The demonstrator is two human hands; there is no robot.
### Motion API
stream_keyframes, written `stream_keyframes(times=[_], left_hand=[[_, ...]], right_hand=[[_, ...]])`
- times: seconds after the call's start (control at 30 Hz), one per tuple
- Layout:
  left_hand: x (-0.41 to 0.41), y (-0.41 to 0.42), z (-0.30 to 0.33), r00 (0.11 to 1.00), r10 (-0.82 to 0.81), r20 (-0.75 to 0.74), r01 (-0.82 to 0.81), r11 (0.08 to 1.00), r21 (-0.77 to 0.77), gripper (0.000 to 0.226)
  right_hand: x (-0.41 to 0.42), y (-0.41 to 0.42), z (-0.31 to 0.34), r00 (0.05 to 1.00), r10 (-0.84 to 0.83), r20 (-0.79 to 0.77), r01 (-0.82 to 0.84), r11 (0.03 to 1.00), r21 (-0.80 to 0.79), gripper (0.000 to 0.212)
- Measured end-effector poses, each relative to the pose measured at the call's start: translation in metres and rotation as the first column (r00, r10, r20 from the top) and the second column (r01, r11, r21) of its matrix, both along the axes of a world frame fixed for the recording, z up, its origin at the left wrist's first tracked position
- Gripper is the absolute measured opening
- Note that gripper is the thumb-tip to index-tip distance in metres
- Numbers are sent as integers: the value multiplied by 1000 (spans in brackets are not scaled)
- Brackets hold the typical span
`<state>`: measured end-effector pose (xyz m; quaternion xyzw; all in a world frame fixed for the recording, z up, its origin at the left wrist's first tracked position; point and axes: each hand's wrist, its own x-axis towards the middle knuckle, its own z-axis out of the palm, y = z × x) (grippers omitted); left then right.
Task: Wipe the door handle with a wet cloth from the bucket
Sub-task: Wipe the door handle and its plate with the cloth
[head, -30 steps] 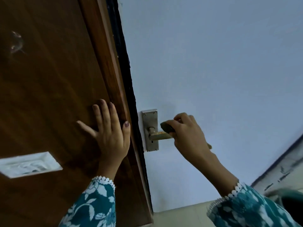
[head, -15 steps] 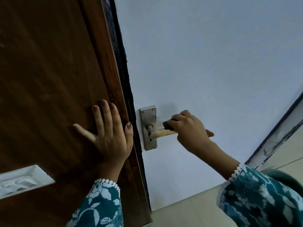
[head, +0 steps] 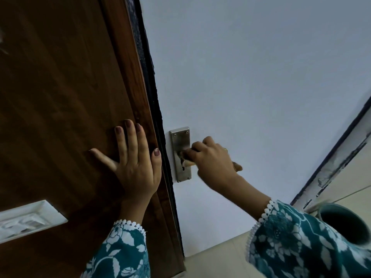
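Observation:
A pale blue-white door carries a steel backplate (head: 180, 143) with a brass lever handle (head: 188, 163). My right hand (head: 212, 159) is closed around the lever close to the backplate, pressing a small dark cloth (head: 183, 155) against it; most of the cloth and the lever are hidden under my fingers, and only the lever's far tip (head: 237, 167) shows past my palm. My left hand (head: 134, 163) lies flat with fingers spread on the brown wooden panel (head: 60, 107) to the left. The teal bucket (head: 345, 223) sits at the lower right, its rim partly behind my sleeve.
A white switch plate (head: 28, 219) is set in the wooden panel at the lower left. A dark rubber strip (head: 148, 63) runs along the door's edge. Beige floor tiles (head: 220, 257) and a dark-edged door frame (head: 331, 167) lie to the right.
My right hand has slid the cloth along the lever toward the backplate, covering the stretch of brass that showed before. My left hand stays flat on the wood. The bucket has come further into view.

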<state>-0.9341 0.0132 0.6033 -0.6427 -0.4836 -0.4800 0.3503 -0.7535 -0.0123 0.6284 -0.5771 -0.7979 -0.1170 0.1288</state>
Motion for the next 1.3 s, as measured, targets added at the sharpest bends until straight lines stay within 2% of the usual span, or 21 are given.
stream_keyframes(times=[0.17, 0.27, 0.4, 0.57, 0.67, 0.8, 1.07, 1.17, 1.3], left_hand=[[2, 1, 1, 1000, 12, -3, -12, 1000, 24, 56], [0, 1, 1, 1000, 7, -7, -7, 1000, 27, 56], [-1, -2, 1, 1000, -8, -1, 8, 1000, 4, 54], [-1, -3, 1, 1000, -4, -9, 4, 1000, -11, 55], [-1, 1, -1, 999, 19, -29, -18, 1000, 13, 56], [-1, 4, -3, 1000, 5, -23, -4, 999, 51, 56], [-4, -1, 0, 999, -25, -23, 26, 999, 25, 55], [-5, -2, 0, 999, -30, -24, 30, 1000, -4, 57], [-3, -2, 0, 1000, -12, -22, 11, 1000, -18, 57]], right_hand=[[42, 0, 9, 996, -83, -44, 81, 996, -47, 52], [10, -1, 9, 998, -43, -52, 40, 998, -52, 47], [-45, -5, -3, 998, 55, -22, -54, 998, 37, 30], [-24, -5, -6, 993, 88, -73, -84, 995, 46, 41], [14, -4, -4, 993, -27, -117, 30, 999, 20, 56], [54, -7, -2, 975, -158, -158, 165, 986, 33, 53], [-7, -8, -9, 995, 28, -99, -19, 995, 96, 50], [23, -10, -10, 993, -41, -114, 50, 995, 81, 58], [52, -12, -9, 977, -158, -147, 173, 980, 98, 56]])
